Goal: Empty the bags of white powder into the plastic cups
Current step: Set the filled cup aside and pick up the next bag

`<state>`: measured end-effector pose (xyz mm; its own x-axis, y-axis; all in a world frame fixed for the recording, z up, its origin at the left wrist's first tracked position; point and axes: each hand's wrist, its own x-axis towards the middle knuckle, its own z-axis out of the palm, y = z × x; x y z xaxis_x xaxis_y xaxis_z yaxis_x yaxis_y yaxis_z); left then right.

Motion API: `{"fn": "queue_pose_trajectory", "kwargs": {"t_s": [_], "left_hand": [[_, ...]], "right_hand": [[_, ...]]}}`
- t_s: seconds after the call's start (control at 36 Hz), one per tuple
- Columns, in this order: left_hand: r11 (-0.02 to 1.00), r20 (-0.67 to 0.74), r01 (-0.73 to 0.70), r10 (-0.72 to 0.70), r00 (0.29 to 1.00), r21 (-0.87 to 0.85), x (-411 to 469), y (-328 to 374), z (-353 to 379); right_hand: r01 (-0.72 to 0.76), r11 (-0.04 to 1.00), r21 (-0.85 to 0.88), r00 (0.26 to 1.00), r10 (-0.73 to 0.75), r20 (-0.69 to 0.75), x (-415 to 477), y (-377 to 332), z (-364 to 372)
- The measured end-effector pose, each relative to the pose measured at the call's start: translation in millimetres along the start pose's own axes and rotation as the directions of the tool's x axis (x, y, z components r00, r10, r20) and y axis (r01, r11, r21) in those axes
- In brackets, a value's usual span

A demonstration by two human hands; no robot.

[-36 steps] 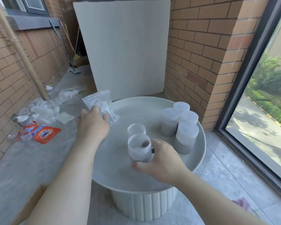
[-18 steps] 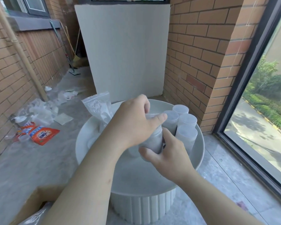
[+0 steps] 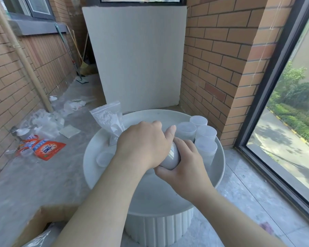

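Note:
A round white table (image 3: pixel 89 157) carries the cups. My right hand (image 3: pixel 184 170) grips a translucent plastic cup (image 3: pixel 171 157) from below, tilted toward the left. My left hand (image 3: pixel 143 143) lies over the cup's mouth and holds a clear zip bag (image 3: pixel 107 122), whose loose end sticks up to the left. The cup's opening and the bag's mouth are hidden under my left hand. Several more frosted cups (image 3: pixel 205 148) with powder in them stand clustered at the table's right side. A small empty cup (image 3: pixel 103 158) sits at the table's left.
A cardboard box (image 3: pixel 43 220) stands at the lower left by my arm. An orange detergent packet (image 3: pixel 48 150) and crumpled plastic bags (image 3: pixel 43 123) litter the floor to the left. A white board (image 3: pixel 136 59) stands behind the table, with a brick wall and glass pane to the right.
My left hand carried the bag from the table's left edge onto the cup. My right hand lifted and tilted the cup, and both hands now close together on it.

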<state>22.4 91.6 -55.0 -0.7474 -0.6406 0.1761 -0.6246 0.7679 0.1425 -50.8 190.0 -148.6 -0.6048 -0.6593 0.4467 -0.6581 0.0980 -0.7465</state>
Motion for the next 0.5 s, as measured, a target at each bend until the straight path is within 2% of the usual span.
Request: {"fn": "queue_pose_trajectory", "kwargs": {"t_s": [0.11, 0.25, 0.5], "left_hand": [[1.000, 0.046, 0.006, -0.006, 0.999, 0.009, 0.0, 0.0, 1.4], [0.996, 0.176, -0.015, 0.031, 0.984, -0.090, 1.7, -6.4, -1.5], [0.988, 0.110, 0.113, -0.102, 0.989, -0.105, 9.7, -8.8, 10.5]], "right_hand": [[0.017, 0.999, -0.035, 1.000, -0.017, -0.001, 0.3, 2.5, 2.4], [0.050, 0.995, -0.087, 0.998, -0.053, -0.030, -0.1, 3.3, -0.4], [0.095, 0.975, -0.199, 0.993, -0.107, -0.049, -1.3, 5.2, 1.5]]}}
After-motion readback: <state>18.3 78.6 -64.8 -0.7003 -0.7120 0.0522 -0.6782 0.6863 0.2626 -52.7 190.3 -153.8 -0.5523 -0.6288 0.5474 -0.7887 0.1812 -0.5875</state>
